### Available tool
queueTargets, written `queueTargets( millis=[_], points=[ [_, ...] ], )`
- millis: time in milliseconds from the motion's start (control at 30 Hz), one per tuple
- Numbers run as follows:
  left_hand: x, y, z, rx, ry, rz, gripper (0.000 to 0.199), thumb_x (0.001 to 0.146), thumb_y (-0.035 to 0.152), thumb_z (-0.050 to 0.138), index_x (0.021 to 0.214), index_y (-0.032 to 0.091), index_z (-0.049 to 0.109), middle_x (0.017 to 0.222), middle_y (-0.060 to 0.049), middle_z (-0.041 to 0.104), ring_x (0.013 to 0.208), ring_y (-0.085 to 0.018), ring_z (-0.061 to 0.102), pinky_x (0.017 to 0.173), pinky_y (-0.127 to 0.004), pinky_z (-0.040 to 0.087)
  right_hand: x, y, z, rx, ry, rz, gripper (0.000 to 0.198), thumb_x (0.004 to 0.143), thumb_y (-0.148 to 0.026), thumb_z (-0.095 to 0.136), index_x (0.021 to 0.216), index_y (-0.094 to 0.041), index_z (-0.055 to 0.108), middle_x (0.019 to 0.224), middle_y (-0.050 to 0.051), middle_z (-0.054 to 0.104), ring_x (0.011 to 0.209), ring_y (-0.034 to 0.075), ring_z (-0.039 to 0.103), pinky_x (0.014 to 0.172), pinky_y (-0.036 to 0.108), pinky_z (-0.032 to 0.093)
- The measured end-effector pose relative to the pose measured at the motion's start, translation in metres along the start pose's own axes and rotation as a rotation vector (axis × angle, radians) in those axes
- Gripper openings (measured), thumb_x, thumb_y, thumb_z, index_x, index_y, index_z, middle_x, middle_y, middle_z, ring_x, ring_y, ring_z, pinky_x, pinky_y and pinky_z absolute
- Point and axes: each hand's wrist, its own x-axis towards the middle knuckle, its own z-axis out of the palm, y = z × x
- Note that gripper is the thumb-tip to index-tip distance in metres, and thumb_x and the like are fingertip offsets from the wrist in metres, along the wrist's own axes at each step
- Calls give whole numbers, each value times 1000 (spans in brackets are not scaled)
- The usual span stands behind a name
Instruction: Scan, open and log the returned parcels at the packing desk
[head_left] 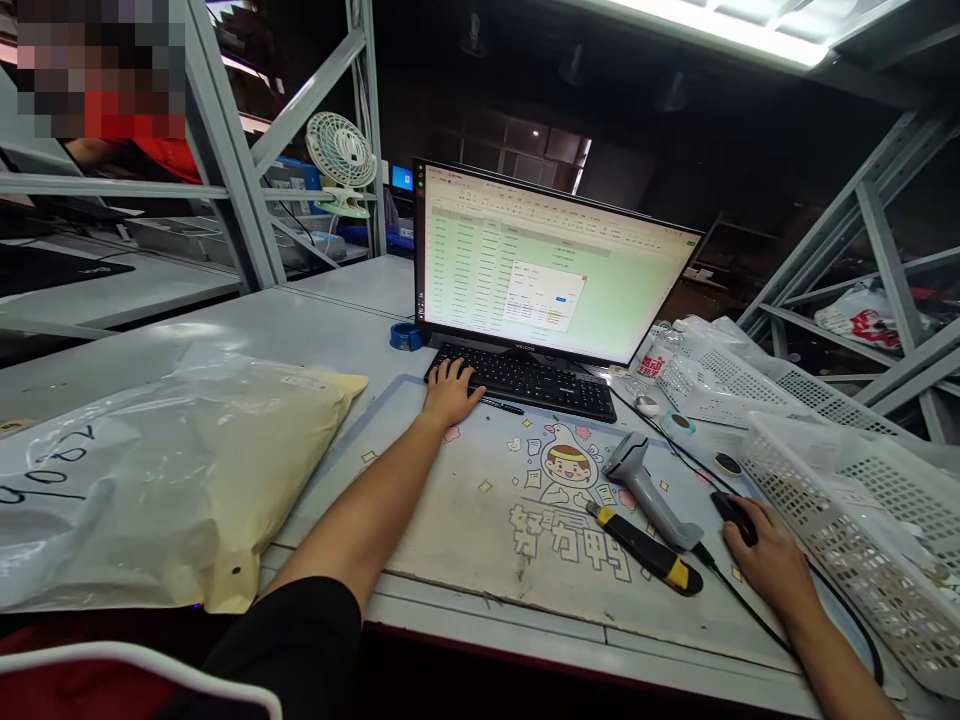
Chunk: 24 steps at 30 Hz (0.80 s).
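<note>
My left hand [450, 393] rests on the left end of a black keyboard [540, 385], fingers spread over the keys. A black pen [501, 406] lies just by its thumb. On the right, my right hand [769, 550] is wrapped over a black computer mouse [733, 517]. Behind the keyboard stands a monitor [555, 265] showing a spreadsheet with a small dialog window. Between my hands, a grey barcode scanner [652, 495] and a yellow-and-black utility knife [649, 548] lie on a printed desk mat [465, 520].
A plastic bag [187, 480] marked with handwritten digits fills the left of the desk. White perforated baskets [847, 530] line the right side. A blue tape roll [406, 337] sits left of the monitor, a small fan [341, 155] farther back. Another person [161, 150] is beyond the metal frame.
</note>
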Motion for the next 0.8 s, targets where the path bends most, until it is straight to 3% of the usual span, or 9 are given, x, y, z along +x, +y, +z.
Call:
queueTargets(
  millis=[333, 800],
  points=[
    [-2, 1, 1, -12, 9, 1, 59, 105, 56, 43, 150, 20, 57, 169, -12, 38, 158, -37, 26, 131, -57, 21, -3, 4, -7, 31, -37, -12, 58, 89, -56, 49, 137, -29, 67, 145, 7, 62, 128, 34, 64, 105, 51, 55],
    [-2, 1, 2, -18, 20, 3, 60, 106, 57, 42, 150, 20, 57, 169, -11, 39, 158, -37, 27, 131, -57, 21, -6, -2, -11, 76, -38, -80, 56, 92, -57, 48, 135, -27, 67, 145, 8, 60, 132, 35, 61, 115, 51, 49]
  ],
)
